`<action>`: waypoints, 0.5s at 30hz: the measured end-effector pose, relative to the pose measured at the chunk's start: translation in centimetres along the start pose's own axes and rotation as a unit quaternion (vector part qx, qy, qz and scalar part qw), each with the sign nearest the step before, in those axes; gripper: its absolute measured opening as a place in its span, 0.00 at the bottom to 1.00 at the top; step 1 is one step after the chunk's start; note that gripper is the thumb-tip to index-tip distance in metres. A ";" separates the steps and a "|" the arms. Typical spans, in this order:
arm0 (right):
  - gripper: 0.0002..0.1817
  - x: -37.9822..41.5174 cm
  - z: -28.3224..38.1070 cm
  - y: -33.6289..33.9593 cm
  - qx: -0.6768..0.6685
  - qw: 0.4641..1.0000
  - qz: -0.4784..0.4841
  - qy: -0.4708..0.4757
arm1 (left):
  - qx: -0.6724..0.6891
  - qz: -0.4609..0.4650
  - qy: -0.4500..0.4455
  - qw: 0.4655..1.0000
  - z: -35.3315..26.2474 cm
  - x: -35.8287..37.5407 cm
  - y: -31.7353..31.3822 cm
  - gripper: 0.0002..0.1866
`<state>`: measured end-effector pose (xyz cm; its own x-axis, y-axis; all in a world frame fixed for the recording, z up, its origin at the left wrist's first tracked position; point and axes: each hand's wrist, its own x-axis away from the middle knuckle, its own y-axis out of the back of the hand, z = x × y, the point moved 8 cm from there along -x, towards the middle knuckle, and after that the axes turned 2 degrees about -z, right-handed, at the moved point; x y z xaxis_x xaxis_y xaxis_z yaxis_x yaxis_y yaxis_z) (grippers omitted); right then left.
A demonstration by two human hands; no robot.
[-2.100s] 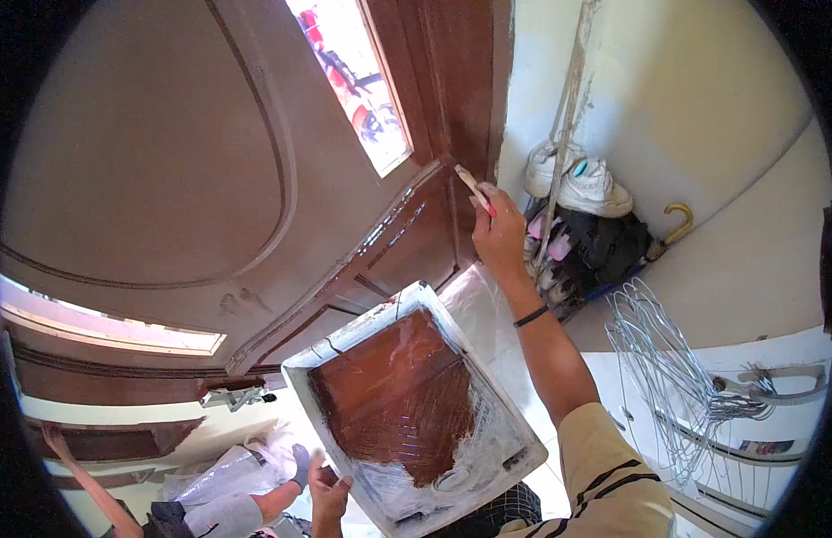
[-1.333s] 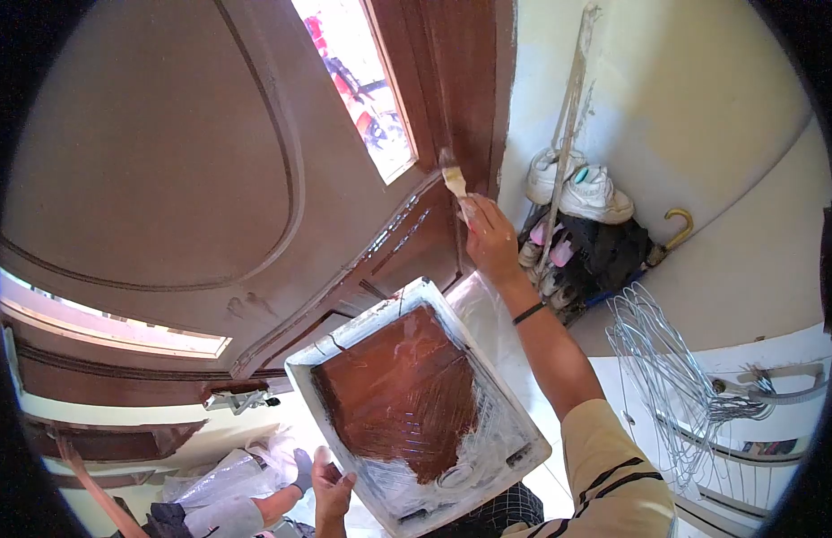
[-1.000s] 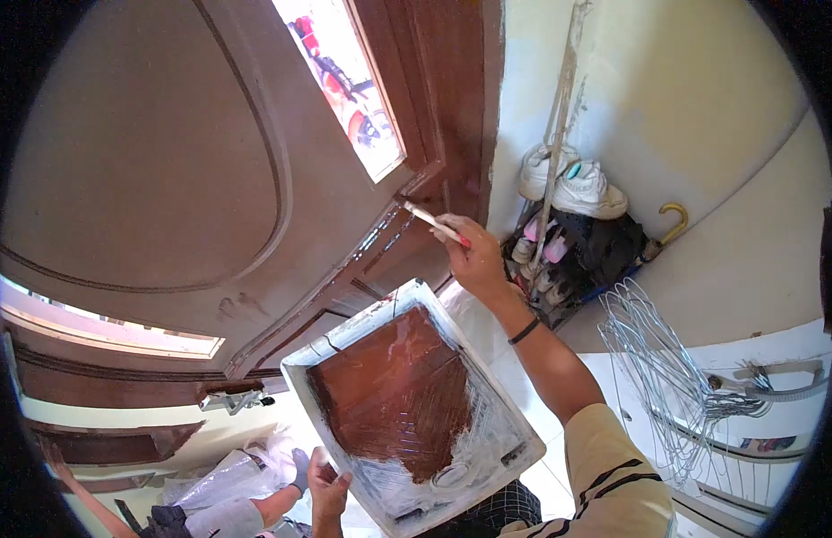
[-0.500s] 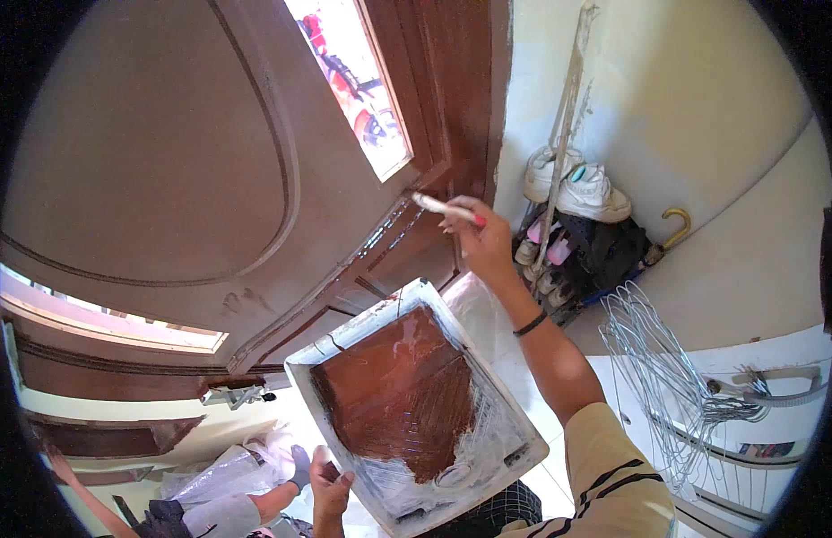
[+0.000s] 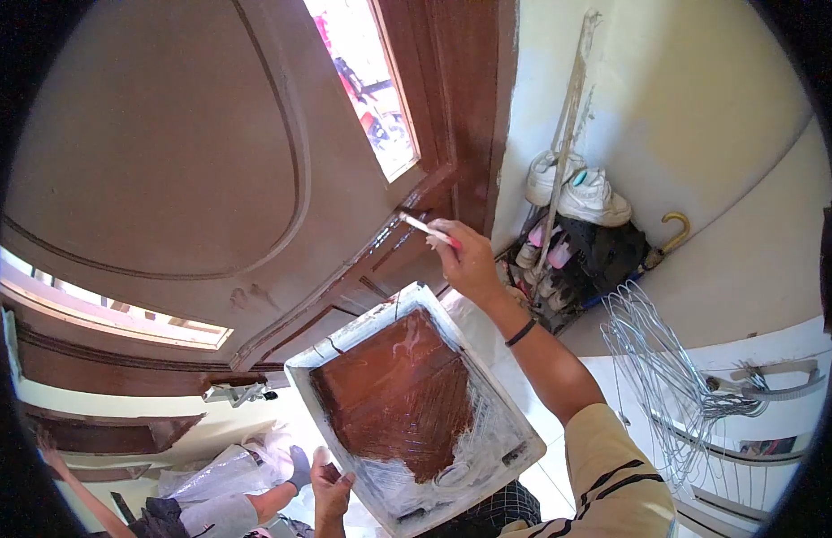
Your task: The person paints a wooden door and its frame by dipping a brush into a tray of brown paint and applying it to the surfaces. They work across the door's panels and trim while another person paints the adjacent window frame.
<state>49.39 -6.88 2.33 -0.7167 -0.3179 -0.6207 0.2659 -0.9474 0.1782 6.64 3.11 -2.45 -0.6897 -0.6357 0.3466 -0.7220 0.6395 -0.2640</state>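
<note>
My right hand point(image 5: 468, 260) is closed around a slim paintbrush point(image 5: 422, 226) with a pale handle and a red end. The brush tip touches the curved moulding of the brown door point(image 5: 192, 152), where wet glossy streaks show. My left hand point(image 5: 331, 484) grips the lower left rim of a white paint tray point(image 5: 510, 439), its thumb on the outside edge and the other fingers hidden beneath. Reddish-brown paint point(image 5: 394, 394) covers most of the tray floor, with whitish smears toward the near end.
White shoes point(image 5: 595, 197) top a rack of footwear in the corner, beside an umbrella handle point(image 5: 676, 229). Wire hangers point(image 5: 649, 359) hang at right. Another person's leg point(image 5: 273, 500) and arm show at lower left, near plastic sheeting point(image 5: 214, 475).
My right hand and the paintbrush have moved a little left and down along the door moulding. The tray and my left hand have stayed nearly still.
</note>
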 end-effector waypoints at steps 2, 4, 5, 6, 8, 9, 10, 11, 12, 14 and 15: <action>0.11 0.0 -1.4 0.3 -0.057 0.995 -0.009 -0.080 | 0.009 -0.002 -0.005 1.000 0.1 -0.1 0.0 0.26; 0.10 -0.8 -4.1 1.3 -0.081 0.985 -0.041 -0.146 | 0.005 0.001 0.000 1.000 0.5 0.0 0.4 0.26; 0.10 -1.5 -4.6 2.0 -0.097 0.984 -0.067 -0.130 | 0.002 0.002 0.003 1.000 0.6 0.0 0.6 0.26; 0.10 -2.0 -4.8 3.1 -0.067 0.986 -0.099 -0.112 | -0.004 0.001 0.002 1.000 0.7 0.1 0.7 0.26; 0.10 -2.3 -4.8 4.7 -0.006 0.984 -0.162 -0.076 | -0.018 -0.001 0.003 1.000 0.7 0.3 0.9 0.26; 0.11 -2.1 -4.3 5.2 0.012 0.981 -0.185 -0.061 | -0.014 0.001 0.003 1.000 0.6 0.3 0.9 0.27; 0.11 -2.0 -3.7 4.8 0.045 0.984 -0.166 -0.042 | -0.010 0.004 0.003 1.000 0.6 0.4 0.9 0.27; 0.11 -1.4 -3.0 4.0 0.079 0.986 -0.147 -0.024 | -0.006 0.007 0.003 1.000 0.5 0.4 0.8 0.27; 0.11 -0.9 -2.2 3.2 0.112 0.985 -0.128 -0.007 | -0.008 0.007 -0.001 1.000 0.4 0.3 0.8 0.28; 0.12 0.1 -1.2 1.5 0.077 0.992 -0.089 0.037 | -0.013 0.007 -0.008 1.000 0.4 0.2 0.6 0.28; 0.13 0.5 -1.1 1.0 0.041 0.996 -0.068 0.030 | -0.010 0.005 -0.008 1.000 0.4 0.2 0.6 0.28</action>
<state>49.98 -7.91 1.34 -0.7021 -0.1858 -0.6874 0.1130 -0.9822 0.1500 6.08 3.19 -2.89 -0.6985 -0.6352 0.3297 -0.7133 0.6550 -0.2493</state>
